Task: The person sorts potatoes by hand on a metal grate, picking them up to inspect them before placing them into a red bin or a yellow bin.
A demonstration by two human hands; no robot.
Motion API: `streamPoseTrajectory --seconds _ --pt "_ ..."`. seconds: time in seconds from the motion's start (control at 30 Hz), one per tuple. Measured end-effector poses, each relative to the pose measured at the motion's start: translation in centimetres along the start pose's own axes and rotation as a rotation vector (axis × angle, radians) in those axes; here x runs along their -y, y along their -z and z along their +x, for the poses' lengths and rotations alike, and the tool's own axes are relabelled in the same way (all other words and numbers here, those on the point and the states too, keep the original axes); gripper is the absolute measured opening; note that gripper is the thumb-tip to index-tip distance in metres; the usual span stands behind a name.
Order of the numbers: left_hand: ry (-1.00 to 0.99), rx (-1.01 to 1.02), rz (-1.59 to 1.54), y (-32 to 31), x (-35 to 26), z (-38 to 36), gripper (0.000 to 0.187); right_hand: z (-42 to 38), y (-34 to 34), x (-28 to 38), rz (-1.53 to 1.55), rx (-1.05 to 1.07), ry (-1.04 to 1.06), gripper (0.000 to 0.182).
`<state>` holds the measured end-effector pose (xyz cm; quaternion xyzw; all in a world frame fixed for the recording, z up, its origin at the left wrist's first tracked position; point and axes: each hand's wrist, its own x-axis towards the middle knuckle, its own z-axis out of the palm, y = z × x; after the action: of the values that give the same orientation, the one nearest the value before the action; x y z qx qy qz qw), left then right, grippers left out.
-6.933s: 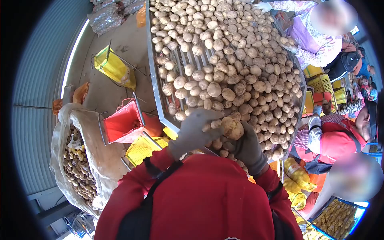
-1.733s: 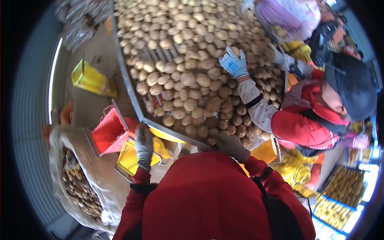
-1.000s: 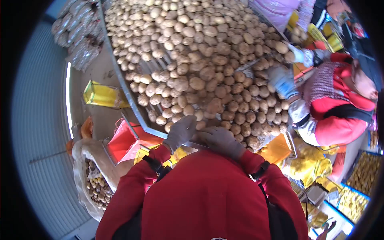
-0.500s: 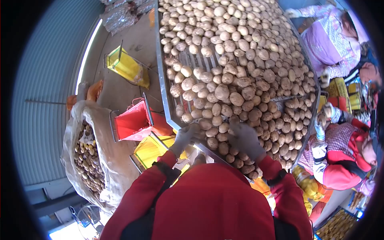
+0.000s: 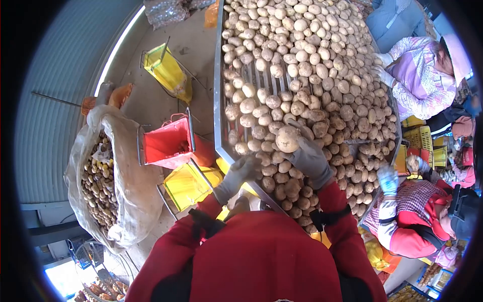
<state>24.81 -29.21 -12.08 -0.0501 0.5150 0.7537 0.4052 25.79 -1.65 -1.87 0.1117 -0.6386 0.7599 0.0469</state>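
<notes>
Potatoes lie spread over a metal-edged sorting table [image 5: 219, 100], with bare slats showing near its left side. My right hand [image 5: 310, 160], in a grey glove, grips a large round potato [image 5: 288, 139] above the others. My left hand [image 5: 239, 175], gloved too, is at the table's near left edge beside some potatoes; its fingers are curled, and whether anything is in them is hidden.
Left of the table stand a red bag on a frame [image 5: 163, 146], a yellow one [image 5: 190, 187] and another yellow one [image 5: 168, 73]. A large sack [image 5: 146, 201] of potatoes is farther left. Two co-workers [image 5: 420, 75] [image 5: 407, 216] are at the right side.
My right hand has moved up and slightly left and now holds a large potato. My left hand has shifted slightly. The view has turned a little, and the co-workers' hands have moved.
</notes>
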Motion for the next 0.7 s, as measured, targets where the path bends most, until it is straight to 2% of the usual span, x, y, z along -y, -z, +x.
streamPoseTrajectory --seconds 0.07,0.13,0.2,0.23,0.27,0.33,0.37,0.47,0.53,0.57,0.63,0.67,0.7 --pt "-0.146 0.021 0.025 -5.2 -4.3 -1.5 0.042 -0.7 -0.4 -0.1 -0.640 0.068 0.224 0.046" --pt "-0.228 0.015 0.039 -6.6 -6.2 -1.7 0.043 -1.6 -1.9 1.0 -0.032 0.017 -0.174 0.056" --pt "-0.310 -0.028 0.155 -7.1 -6.7 -1.5 0.045 -1.8 -3.1 3.2 0.327 -0.055 -0.381 0.063" --pt "-0.384 -0.152 0.430 -8.5 -8.4 -2.5 0.044 -1.9 -3.3 3.4 0.109 -0.009 -0.335 0.067" --pt "-0.613 -0.182 0.605 -8.6 -8.6 -2.4 0.044 -2.0 -3.5 3.7 -0.110 0.027 -0.286 0.071" --pt "-1.067 -0.247 0.957 -8.9 -8.6 -2.5 0.044 -2.9 -3.9 3.3 -0.034 -0.017 -0.411 0.072" --pt "-1.032 -0.263 0.939 -9.8 -8.9 -3.0 0.038 -2.8 -4.5 2.7 -0.036 -0.019 -0.338 0.071" --pt "-1.058 -0.115 0.725 -7.9 -6.3 -0.4 0.028 -2.2 -5.0 4.6 -0.543 0.003 -0.285 0.069" --pt "-0.665 -0.181 0.202 -5.1 -3.0 3.8 0.014 -2.6 -5.2 6.0 -0.196 0.002 -0.387 0.069" --pt "-0.532 -0.218 0.048 -2.7 -2.6 6.4 0.012 -3.1 -5.2 6.4 -0.023 0.002 -0.438 0.069" --pt "-0.533 -0.289 0.076 -2.3 -4.5 6.1 0.009 -3.7 -5.0 6.1 -0.108 -0.039 -0.317 0.069" --pt "-0.658 -0.320 0.261 -3.6 -6.3 3.7 0.009 -3.9 -4.9 5.9 -0.147 -0.072 -0.257 0.069" --pt "-0.662 -0.160 0.137 -4.0 -6.3 2.5 0.013 -3.8 -4.7 6.4 -0.275 -0.075 -0.213 0.076"
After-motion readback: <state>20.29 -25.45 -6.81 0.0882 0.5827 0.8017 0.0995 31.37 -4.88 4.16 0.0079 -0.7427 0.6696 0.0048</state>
